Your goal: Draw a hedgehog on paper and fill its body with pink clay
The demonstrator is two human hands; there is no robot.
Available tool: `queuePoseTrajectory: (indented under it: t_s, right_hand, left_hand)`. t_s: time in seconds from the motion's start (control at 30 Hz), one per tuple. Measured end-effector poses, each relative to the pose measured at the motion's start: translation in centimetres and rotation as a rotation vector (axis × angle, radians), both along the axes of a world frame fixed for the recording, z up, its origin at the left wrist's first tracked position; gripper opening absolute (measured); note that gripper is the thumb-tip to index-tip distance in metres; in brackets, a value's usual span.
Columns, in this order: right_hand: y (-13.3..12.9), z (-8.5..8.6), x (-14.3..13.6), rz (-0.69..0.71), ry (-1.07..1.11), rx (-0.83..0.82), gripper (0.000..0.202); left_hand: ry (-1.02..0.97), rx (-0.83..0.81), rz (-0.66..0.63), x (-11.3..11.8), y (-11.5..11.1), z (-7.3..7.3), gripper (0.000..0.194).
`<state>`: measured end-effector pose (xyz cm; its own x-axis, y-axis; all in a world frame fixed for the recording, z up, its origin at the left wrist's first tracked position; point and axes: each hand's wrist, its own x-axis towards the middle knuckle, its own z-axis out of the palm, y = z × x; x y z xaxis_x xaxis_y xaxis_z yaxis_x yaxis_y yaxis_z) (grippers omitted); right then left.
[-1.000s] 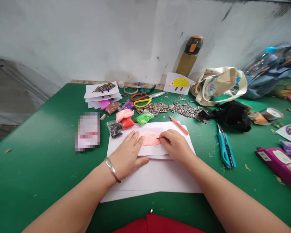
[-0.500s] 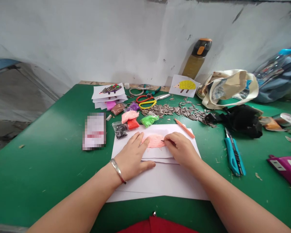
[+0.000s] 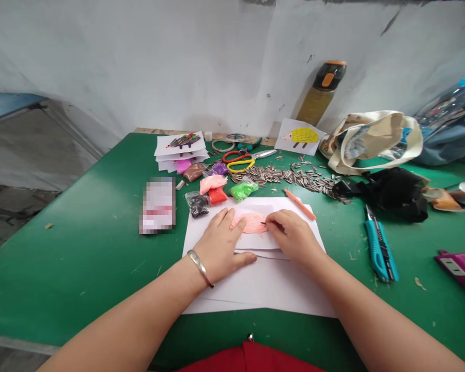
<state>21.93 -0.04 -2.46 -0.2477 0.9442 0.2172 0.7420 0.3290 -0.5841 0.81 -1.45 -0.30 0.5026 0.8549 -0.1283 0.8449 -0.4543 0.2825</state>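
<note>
White paper (image 3: 251,284) lies on the green table, with a smaller sheet on top that bears a pink clay shape (image 3: 251,222) with thin drawn legs below it. My left hand (image 3: 222,243) lies flat on the sheets, fingers spread, its fingertips at the left edge of the pink shape. At the shape's right side my right hand (image 3: 292,235) pinches a small dark thing, perhaps a sunflower seed, whose tip points left over the clay. An orange pen-like tool (image 3: 299,204) rests on the paper's upper right corner.
Behind the paper are clay bags (image 3: 244,190), scissors (image 3: 240,164) and scattered sunflower seeds (image 3: 306,178). A turquoise cutter (image 3: 380,248) lies on the right, a phone-like pixelated object (image 3: 157,205) on the left. Farther back stand a bottle (image 3: 321,93), a cloth bag (image 3: 372,142) and a hedgehog picture (image 3: 300,137).
The whole view has shifted slightly, so things appear a little farther right. Both hands keep nearly the same places on the paper.
</note>
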Motion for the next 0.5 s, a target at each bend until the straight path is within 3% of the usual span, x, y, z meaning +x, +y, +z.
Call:
queuePoseTrajectory:
  t_s: [0.5]
  right_hand:
    - [0.12, -0.28, -0.10, 0.003, -0.011, 0.005, 0.015]
  left_hand:
    - [0.053, -0.017, -0.011, 0.02, 0.06, -0.04, 0.088]
